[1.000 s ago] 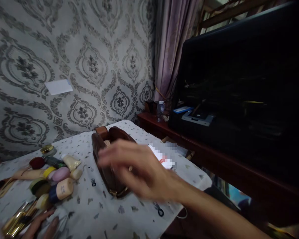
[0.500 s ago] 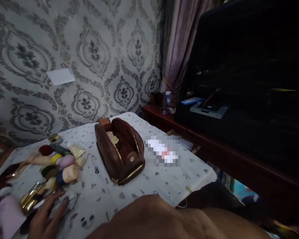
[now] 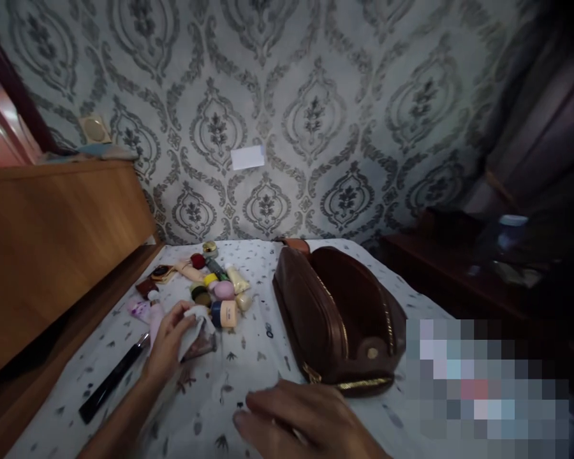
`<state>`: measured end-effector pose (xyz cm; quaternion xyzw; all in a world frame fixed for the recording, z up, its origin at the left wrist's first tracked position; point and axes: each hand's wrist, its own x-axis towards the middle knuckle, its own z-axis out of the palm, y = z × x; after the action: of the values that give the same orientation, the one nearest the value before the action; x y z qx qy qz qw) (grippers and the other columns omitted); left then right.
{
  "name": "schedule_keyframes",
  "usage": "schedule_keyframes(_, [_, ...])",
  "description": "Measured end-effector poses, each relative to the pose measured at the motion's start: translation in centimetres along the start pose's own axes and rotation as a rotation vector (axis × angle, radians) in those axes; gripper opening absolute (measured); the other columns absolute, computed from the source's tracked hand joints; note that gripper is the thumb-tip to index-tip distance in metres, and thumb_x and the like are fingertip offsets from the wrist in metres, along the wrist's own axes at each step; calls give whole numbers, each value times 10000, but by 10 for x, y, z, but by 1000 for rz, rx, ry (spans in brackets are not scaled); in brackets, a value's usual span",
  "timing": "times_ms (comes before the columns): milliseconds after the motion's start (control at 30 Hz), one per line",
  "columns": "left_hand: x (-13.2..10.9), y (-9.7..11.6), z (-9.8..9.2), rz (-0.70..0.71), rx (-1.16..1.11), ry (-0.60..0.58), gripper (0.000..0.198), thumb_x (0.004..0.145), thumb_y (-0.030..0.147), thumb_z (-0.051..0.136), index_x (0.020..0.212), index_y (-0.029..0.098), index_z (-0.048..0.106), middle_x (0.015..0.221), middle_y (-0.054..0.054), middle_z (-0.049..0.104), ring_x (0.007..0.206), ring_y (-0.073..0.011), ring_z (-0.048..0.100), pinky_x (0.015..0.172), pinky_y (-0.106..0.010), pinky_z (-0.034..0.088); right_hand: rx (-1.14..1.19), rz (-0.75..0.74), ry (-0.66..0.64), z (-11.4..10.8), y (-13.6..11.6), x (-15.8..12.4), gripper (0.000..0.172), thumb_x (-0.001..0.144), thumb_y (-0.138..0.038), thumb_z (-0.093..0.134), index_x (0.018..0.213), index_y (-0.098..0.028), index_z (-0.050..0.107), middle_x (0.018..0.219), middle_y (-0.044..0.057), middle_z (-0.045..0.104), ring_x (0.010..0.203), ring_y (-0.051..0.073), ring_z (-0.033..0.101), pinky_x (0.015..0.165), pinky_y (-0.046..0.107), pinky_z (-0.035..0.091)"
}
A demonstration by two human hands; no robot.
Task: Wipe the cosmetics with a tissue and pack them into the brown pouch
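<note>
My left hand [image 3: 169, 341] lies on the patterned cloth with its fingers closed round a small clear pouch with a white top [image 3: 197, 331]. Just beyond it is a cluster of small cosmetic jars and tubes [image 3: 217, 287]. My right hand [image 3: 299, 421] rests palm down near the front edge, fingers loosely spread and holding nothing, just in front of a brown leather zip bag [image 3: 337, 315] that stands unzipped at the middle right.
A black pen-like stick [image 3: 112, 379] lies left of my left hand. A wooden headboard [image 3: 52, 242] runs along the left. The white patterned cloth [image 3: 249, 376] covers the surface. A dark wooden cabinet [image 3: 459, 261] stands at the right. Patterned wallpaper is behind.
The view has swung left, so the bag now sits at the right. My left hand has taken hold of the small pouch. My right hand has dropped to the cloth in front of the bag.
</note>
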<state>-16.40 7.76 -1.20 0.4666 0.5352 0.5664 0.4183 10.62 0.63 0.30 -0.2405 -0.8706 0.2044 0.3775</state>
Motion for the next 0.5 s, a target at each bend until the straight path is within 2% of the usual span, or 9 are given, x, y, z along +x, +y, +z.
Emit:
schedule_keyframes(67, [25, 11, -7, 72, 102, 2, 300, 721, 432, 603, 888, 214, 482, 748, 25, 607, 520, -116, 529, 456, -222, 428, -49, -18, -98, 5, 1, 17, 439, 900, -257, 566, 1324, -366, 595, 1064, 83, 733, 906, 243, 695, 706, 349, 557])
schedule_keyframes(167, [77, 23, -15, 118, 243, 66, 228, 780, 389, 565, 899, 199, 521, 745, 29, 580, 560, -117, 534, 482, -222, 444, 19, 62, -215, 30, 17, 29, 437, 838, -88, 513, 1205, -264, 675, 940, 80, 734, 796, 201, 695, 677, 307, 538])
schedule_keyframes(267, [142, 28, -15, 114, 430, 102, 221, 920, 355, 542, 967, 150, 609, 868, -20, 633, 728, -145, 610, 626, -273, 522, 100, 161, -196, 62, 42, 25, 440, 776, -48, 507, 1104, -248, 722, 903, 74, 734, 760, 188, 694, 686, 304, 538])
schedule_keyframes(333, [183, 28, -11, 86, 576, 110, 282, 934, 379, 591, 1080, 139, 622, 1037, -55, 654, 871, -183, 646, 748, -354, 560, 147, 219, -173, 75, 55, 21, 394, 764, -85, 571, 1057, -283, 745, 828, 49, 733, 690, 186, 690, 637, 307, 540])
schedule_keyframes(433, [234, 25, -1, 51, 812, 107, 336, 930, 388, 604, 1168, 150, 610, 1170, -79, 638, 1009, -231, 642, 860, -432, 553, 186, 274, -75, 64, 71, 30, 278, 767, -182, 691, 945, -384, 760, 790, 8, 710, 672, 203, 691, 557, 327, 534])
schedule_keyframes(500, [259, 21, 7, 40, 960, 88, 351, 928, 387, 606, 1193, 158, 601, 1213, -92, 624, 1063, -245, 627, 901, -462, 537, 170, 277, -1, 39, 86, 49, 227, 829, -282, 699, 1028, -390, 723, 951, 17, 707, 840, 229, 694, 614, 368, 560])
